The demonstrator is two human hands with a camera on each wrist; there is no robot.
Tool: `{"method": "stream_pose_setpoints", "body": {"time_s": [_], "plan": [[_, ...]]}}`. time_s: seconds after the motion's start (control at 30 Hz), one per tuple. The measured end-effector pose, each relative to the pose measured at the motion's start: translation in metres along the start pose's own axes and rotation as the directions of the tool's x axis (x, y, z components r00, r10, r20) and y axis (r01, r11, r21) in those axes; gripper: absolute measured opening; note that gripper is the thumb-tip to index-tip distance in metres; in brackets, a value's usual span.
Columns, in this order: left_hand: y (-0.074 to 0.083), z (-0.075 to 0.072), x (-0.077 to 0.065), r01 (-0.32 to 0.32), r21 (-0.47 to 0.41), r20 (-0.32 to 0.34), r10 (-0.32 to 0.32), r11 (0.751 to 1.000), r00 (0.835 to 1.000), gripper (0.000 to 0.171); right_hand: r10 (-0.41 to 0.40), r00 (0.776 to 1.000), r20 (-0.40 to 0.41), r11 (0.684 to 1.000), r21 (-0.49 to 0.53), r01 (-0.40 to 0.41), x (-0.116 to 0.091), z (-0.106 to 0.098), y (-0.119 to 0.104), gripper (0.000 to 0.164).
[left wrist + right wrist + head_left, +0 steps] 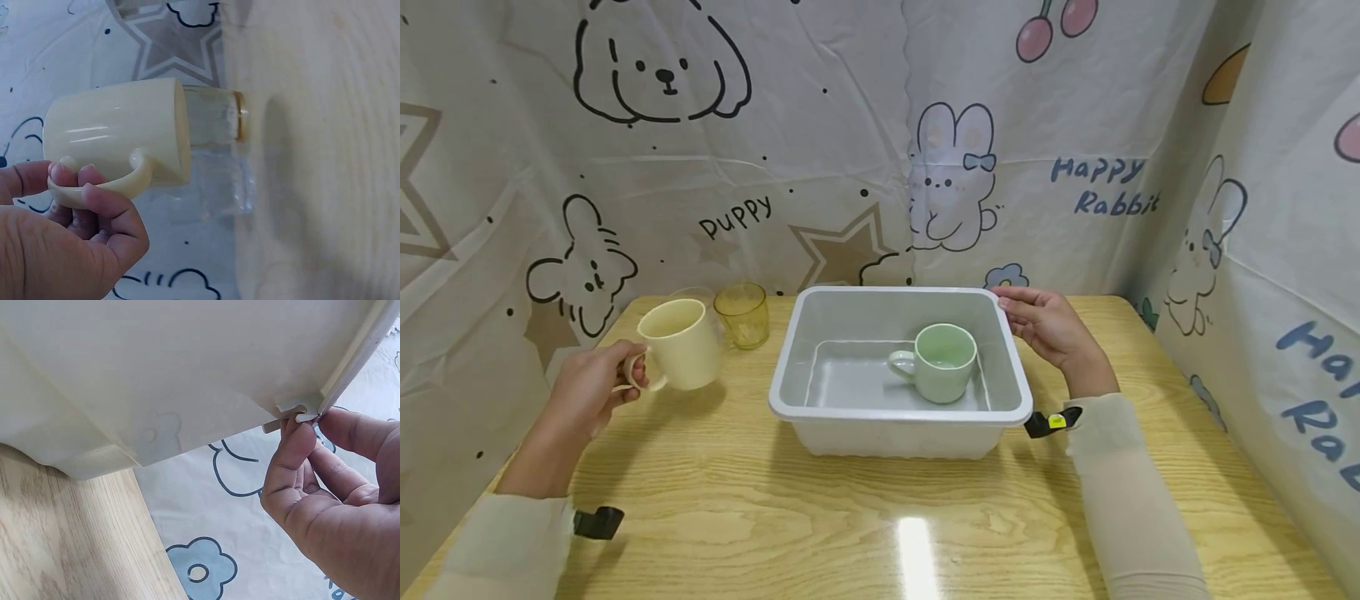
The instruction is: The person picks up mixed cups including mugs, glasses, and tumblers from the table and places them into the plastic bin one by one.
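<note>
My left hand (589, 382) grips a pale yellow mug (685, 348) by its handle, with fingers and thumb curled round it. The mug is upright and hangs above the table, its shadow showing below in the left wrist view. At the far right corner of a light grey plastic basin (901, 415), my right hand (1051, 327) pinches the rim between thumb and fingers. Inside the basin a light green mug (945, 367) stands upright, handle to the left.
An amber glass (742, 317) stands at the back left, just beyond the yellow mug. Beside it, a clear glass (222, 181) is partly hidden by that mug. A wooden table (790, 533) lies beneath, and printed cloth (835, 167) hangs at its back and sides.
</note>
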State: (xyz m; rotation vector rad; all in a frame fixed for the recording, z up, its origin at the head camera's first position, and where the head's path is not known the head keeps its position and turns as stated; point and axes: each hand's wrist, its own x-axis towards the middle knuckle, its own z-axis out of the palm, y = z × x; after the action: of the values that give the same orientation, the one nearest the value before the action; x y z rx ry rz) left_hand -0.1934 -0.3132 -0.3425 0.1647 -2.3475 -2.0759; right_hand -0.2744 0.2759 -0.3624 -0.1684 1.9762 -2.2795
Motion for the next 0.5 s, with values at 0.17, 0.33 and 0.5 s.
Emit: {"method": "stream_pose_setpoints", "body": {"time_s": [0.17,0.33,0.5], "plan": [[0.014,0.004,0.000,-0.040,0.024,0.012,0.039,0.999,0.999,0.038,0.004,1.000,-0.006,1.000,0.000,-0.004,0.000,0.001,0.000,0.020],[0.028,0.012,0.000,-0.067,0.039,-0.004,0.067,0.997,0.998,0.038,0.007,1.000,-0.002,1.000,0.004,-0.007,-0.001,0.001,-0.001,0.023],[0.039,0.023,0.000,-0.089,0.088,-0.026,0.092,0.992,0.995,0.039,0.005,1.000,-0.001,1.000,-0.001,-0.005,-0.001,0.001,-0.002,0.022]]}}
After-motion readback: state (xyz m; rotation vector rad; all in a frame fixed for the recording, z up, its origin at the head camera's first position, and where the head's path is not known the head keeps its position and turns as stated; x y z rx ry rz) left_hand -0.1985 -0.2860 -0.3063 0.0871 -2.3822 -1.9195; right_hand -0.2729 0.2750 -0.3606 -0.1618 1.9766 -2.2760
